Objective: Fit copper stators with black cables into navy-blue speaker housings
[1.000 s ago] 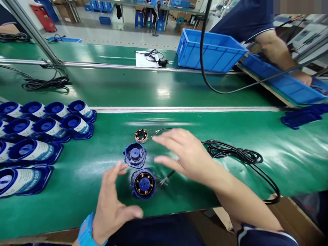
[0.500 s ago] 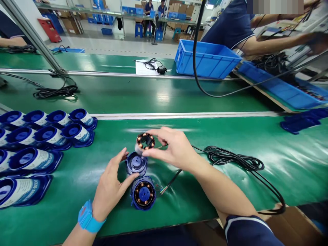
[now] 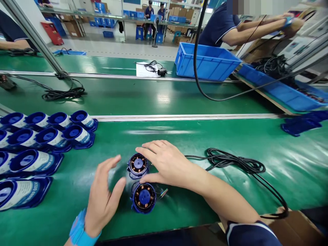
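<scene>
Two round blue motor housings sit one behind the other on the green bench mat. The rear housing (image 3: pixel 138 164) has a ring of copper-wound coils, the stator, seated inside it. The front housing (image 3: pixel 144 197) also has copper coils in it, with thin coloured wire ends at its right. My right hand (image 3: pixel 166 165) hovers over the right side of the rear housing, fingers apart; whether its fingertips touch the rim I cannot tell. To the left, my left hand (image 3: pixel 104 193) is open, thumb and fingers spread, clear of both housings. A blue band (image 3: pixel 83 229) circles my left wrist.
Rows of blue labelled housings (image 3: pixel 30 160) stand at the left. A coiled black cable (image 3: pixel 235 160) lies to the right, running toward my right hand. Blue crates (image 3: pixel 208 65) and a hanging black cable (image 3: pixel 196 68) are beyond, near a co-worker (image 3: pixel 217 24).
The stator that my right hand held above the rear housing now sits inside it, and that hand's fingers have spread. My left hand has moved away to the left.
</scene>
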`<action>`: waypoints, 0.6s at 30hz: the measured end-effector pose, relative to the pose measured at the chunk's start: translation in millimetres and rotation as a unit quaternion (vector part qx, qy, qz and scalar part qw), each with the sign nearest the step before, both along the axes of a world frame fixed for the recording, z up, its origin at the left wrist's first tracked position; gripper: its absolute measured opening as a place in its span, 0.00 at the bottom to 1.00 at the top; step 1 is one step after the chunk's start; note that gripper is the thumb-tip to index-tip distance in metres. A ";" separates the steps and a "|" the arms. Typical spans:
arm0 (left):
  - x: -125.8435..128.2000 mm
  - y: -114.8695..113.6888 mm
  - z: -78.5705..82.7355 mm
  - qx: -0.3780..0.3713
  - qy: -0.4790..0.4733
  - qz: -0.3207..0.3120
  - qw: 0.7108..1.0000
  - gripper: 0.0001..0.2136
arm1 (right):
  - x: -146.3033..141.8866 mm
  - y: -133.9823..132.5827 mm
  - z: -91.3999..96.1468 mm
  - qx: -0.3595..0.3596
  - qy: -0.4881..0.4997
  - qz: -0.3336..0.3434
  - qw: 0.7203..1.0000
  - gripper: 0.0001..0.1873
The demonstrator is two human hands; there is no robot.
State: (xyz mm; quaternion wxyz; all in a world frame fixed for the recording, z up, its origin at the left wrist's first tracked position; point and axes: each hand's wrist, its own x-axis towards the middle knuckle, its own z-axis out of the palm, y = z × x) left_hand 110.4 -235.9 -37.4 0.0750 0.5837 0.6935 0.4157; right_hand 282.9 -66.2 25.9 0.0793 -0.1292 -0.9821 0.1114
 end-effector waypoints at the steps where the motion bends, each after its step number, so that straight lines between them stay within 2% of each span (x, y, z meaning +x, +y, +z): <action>1: 3.5 -9.0 1.9 0.021 0.029 -0.009 0.999 0.22 | -1.8 1.9 -1.7 -0.010 -0.013 0.011 1.000 0.41; 3: 14.9 -25.3 2.7 0.042 0.117 -0.040 0.991 0.26 | -8.3 2.5 -9.5 -0.034 -0.031 0.030 0.998 0.35; 5: 30.3 -34.3 -1.0 0.038 0.206 -0.056 0.976 0.30 | -16.6 -0.4 -21.7 -0.049 -0.034 0.029 0.998 0.34; 7: 44.4 -33.9 -7.5 0.024 0.255 -0.038 0.966 0.26 | -23.8 -4.5 -34.1 -0.061 -0.024 0.017 0.998 0.31; 10: 54.8 -22.8 -13.5 0.013 0.250 -0.006 0.968 0.19 | -26.2 -6.5 -40.2 -0.073 0.019 -0.001 0.997 0.25; 13: 55.3 -15.5 -7.9 0.077 0.235 -0.011 0.969 0.15 | -11.7 -3.0 -20.0 -0.044 0.161 -0.013 0.986 0.22; 16: 53.0 -14.7 0.3 0.163 0.258 -0.009 0.952 0.13 | 8.1 3.1 8.7 0.011 0.340 -0.038 0.940 0.22; 18: 51.3 -12.3 2.0 0.142 0.251 -0.026 0.957 0.14 | 11.5 9.4 12.3 0.025 0.382 -0.060 0.922 0.23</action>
